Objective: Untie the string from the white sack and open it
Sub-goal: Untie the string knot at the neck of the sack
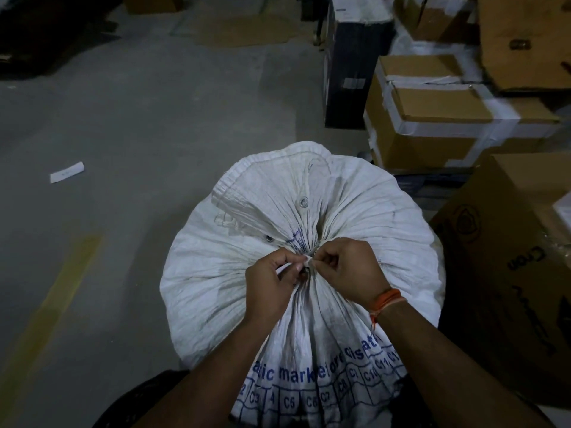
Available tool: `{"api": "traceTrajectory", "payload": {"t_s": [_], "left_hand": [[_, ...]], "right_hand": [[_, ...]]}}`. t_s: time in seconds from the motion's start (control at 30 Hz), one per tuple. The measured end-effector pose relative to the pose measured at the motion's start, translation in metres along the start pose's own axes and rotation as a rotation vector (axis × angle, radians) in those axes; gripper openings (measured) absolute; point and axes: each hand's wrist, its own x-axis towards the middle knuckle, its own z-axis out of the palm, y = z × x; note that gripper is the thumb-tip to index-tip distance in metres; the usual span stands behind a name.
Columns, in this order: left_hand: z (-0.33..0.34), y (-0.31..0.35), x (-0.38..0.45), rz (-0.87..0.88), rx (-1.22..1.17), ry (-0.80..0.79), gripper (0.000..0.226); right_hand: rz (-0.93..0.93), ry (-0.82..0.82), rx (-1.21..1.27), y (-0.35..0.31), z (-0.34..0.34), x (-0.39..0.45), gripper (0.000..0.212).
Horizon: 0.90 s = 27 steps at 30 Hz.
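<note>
A big white woven sack [216,267] with blue print stands on the floor in front of me, its mouth gathered tight into a neck at the middle. A white string [307,259] is tied round that neck. My left hand [272,282] pinches the string at the knot from the left. My right hand [349,270], with an orange thread band on the wrist, pinches it from the right, fingers curled. The loose top flap of the sack, with metal eyelets, fans out beyond the knot. The knot itself is mostly hidden by my fingers.
Taped cardboard boxes [432,118] are stacked at the right and back right, and a large brown box [509,273] stands close to the sack's right side. A tall black box [349,63] stands behind. A paper slip [66,172] lies on the grey concrete floor at left.
</note>
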Motion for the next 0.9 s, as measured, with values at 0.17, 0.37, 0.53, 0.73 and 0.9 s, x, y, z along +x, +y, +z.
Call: {"api": "traceTrajectory", "payload": {"t_s": [0.17, 0.37, 0.53, 0.73, 0.9], "left_hand": [[0.0, 0.005, 0.0, -0.029, -0.092, 0.009, 0.014], [-0.001, 0.002, 0.0, 0.016, -0.002, -0.019, 0.015], [-0.003, 0.005, 0.0, 0.019, -0.03, -0.017, 0.013], [0.0, 0.003, 0.002, -0.034, -0.122, -0.006, 0.013], [-0.002, 0.006, -0.001, 0.037, -0.004, -0.03, 0.015]], "right_hand": [[0.01, -0.022, -0.02, 0.005, -0.015, -0.002, 0.007], [-0.007, -0.014, -0.038, 0.001, -0.001, 0.001, 0.008], [0.023, -0.003, 0.046, 0.002, -0.012, -0.002, 0.008], [-0.017, -0.007, -0.065, 0.008, -0.02, -0.004, 0.011], [-0.021, 0.004, -0.006, 0.001, -0.004, -0.001, 0.009]]}}
